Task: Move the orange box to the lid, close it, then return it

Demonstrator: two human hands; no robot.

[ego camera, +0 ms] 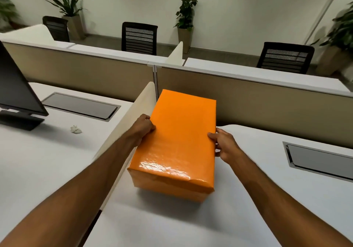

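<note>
A glossy orange box [177, 143] sits with its lid on, long side pointing away from me, on the white desk [257, 199] just right of a cream divider panel [126, 132]. My left hand [142, 127] grips the box's left edge, thumb on top and fingers down the side. My right hand [224, 145] grips the right edge the same way. Whether the box rests on the desk or is lifted slightly I cannot tell; a shadow lies under its near end.
A black monitor [17, 90] stands on the left desk, with a crumpled paper scrap [76, 129] near it. Dark cable hatches [80, 106] [321, 160] are set into both desks. A beige partition [267, 101] runs behind, with black chairs and potted plants beyond.
</note>
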